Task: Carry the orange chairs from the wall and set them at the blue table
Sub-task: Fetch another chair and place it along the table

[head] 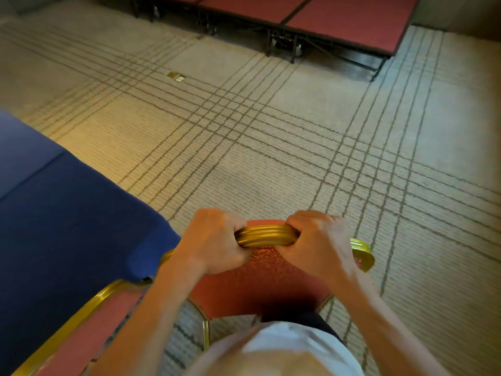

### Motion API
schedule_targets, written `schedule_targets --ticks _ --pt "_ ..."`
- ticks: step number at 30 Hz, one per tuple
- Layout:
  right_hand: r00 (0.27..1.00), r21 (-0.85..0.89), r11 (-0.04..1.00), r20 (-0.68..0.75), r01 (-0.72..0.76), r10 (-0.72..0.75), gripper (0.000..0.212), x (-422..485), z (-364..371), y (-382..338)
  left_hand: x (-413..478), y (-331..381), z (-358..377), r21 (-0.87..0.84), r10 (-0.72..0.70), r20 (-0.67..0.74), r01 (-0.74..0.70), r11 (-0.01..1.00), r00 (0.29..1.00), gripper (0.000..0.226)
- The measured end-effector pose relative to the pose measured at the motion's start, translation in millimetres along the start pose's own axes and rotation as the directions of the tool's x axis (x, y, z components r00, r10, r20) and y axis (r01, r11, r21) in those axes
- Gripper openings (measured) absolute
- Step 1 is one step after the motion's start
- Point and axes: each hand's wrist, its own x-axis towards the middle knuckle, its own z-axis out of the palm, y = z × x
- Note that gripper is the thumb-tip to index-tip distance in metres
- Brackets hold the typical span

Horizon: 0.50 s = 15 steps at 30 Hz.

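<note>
Gripping the gold top rail [267,235] of an orange chair [260,283] at 6 o'clock, left hand [214,241] and right hand [315,241] curl tight; blue table [67,226] lies at 9 o'clock, beside it.

Banquet hall, patterned carpet [271,147], portable stage platforms [339,20], blue-clothed table [54,213]

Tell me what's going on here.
A person grips the gold top rail of an orange chair with the left hand and the right hand, close beside the corner of the blue table. Whether it is on the carpet cannot be told. A second orange chair stands at the table's edge.
</note>
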Motion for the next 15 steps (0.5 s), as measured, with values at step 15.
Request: schedule_targets --ticks 15 --pt "0.974 0.180 0.962 0.058 0.207 -0.221 0.025 221.8 94.0 70.3 172.6 -118.8 -8.7 0.007 -0.219 0.002 0.219 0.976 0.976 0.046"
